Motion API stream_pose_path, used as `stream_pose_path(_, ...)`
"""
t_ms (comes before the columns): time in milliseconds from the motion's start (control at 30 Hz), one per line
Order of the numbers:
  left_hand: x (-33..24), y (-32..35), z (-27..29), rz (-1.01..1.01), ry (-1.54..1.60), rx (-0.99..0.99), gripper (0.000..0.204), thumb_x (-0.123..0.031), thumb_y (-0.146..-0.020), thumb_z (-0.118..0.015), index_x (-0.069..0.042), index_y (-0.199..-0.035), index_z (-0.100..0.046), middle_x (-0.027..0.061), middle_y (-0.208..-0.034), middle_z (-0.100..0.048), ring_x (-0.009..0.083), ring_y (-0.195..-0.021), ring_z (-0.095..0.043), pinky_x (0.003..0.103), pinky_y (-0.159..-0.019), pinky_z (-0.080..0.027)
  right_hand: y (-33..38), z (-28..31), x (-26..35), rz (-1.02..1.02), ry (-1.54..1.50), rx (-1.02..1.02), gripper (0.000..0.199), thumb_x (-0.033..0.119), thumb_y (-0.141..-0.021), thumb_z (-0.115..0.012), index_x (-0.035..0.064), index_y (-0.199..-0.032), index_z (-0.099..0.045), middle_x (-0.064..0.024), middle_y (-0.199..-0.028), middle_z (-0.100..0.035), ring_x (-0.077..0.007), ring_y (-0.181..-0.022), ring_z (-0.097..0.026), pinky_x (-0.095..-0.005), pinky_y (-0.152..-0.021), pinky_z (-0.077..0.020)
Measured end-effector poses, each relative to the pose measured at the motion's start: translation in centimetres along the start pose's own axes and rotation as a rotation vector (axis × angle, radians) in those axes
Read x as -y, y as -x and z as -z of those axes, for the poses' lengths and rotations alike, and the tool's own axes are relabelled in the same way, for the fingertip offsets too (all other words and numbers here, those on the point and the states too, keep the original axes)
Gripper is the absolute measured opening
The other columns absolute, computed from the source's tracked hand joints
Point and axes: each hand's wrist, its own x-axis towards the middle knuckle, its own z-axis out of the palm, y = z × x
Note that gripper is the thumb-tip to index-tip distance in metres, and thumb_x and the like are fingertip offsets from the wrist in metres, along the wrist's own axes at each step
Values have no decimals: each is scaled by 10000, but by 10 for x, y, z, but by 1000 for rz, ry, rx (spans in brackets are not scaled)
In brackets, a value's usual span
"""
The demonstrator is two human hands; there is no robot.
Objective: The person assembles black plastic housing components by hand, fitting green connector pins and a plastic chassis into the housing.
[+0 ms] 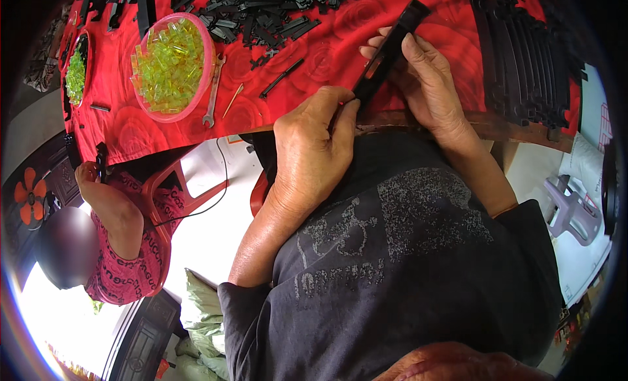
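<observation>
A long black plastic spirit level body (386, 54) is held at a slant over the table's near edge. My right hand (432, 86) is closed around its upper part, thumb along the side and fingertips showing beyond it. At the lower end, my left hand (313, 142) pinches with thumb and index finger; whether a small piece sits between them is hidden. Left of my hands, a pink bowl (208, 70) is full of yellow-green clear vials (170, 63). Beside the bowl lie an open-end wrench (214, 93), a thin wooden stick (233, 101) and a black screwdriver-like rod (281, 78).
Loose black plastic pieces (255, 14) are heaped at the back of the red-clothed table (320, 60). Long black bodies (523, 67) are stacked at the right. Another bowl of green vials (76, 76) stands far left, near a seated person (124, 250) holding a black part.
</observation>
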Motion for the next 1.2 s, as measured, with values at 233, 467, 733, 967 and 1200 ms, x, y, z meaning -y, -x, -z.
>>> stream_pose_path(233,6,2,-4,3,5,16,85,-27,-895,-698,7,-960,-654,186,-801,-688,357,-744,-707,397,-650,-542,4,-2,10,-17,-31,-41,318,233,-1009,-668,32,-1251,-617,-105,-1087,-729,-208,-1076,-702,-390,-949,-575)
stream_pose_path(467,16,6,-2,13,28,18,81,-30,-895,-694,3,-961,-664,182,-833,-704,353,-776,-715,395,-680,-553,12,29,38,-245,48,93,552,511,-1050,-494,44,-1338,-551,-165,-1242,-681,-252,-1127,-685,-405,-928,-574)
stream_pose_path(733,10,7,7,89,90,104,81,-34,-907,-692,6,-977,-684,162,-818,-721,267,-748,-741,341,-684,-554,24,47,47,-321,-108,199,415,417,-1055,-502,72,-1266,-598,-68,-1230,-669,-215,-1068,-699,-393,-890,-596)
stream_pose_path(967,11,6,13,261,242,125,84,-31,-931,-688,8,-1004,-693,106,-782,-737,124,-733,-709,274,-673,-534,31,27,34,-205,-28,220,379,252,-1004,-623,12,-1293,-575,-103,-1245,-651,-222,-1113,-686,-398,-995,-569)
stream_pose_path(1200,7,6,18,295,247,179,91,-33,-932,-689,17,-1007,-702,110,-808,-750,127,-755,-726,267,-673,-545,35,37,43,-320,-64,351,667,437,-911,-743,-64,-1309,-552,-165,-1247,-653,-266,-1098,-699,-403,-918,-609)
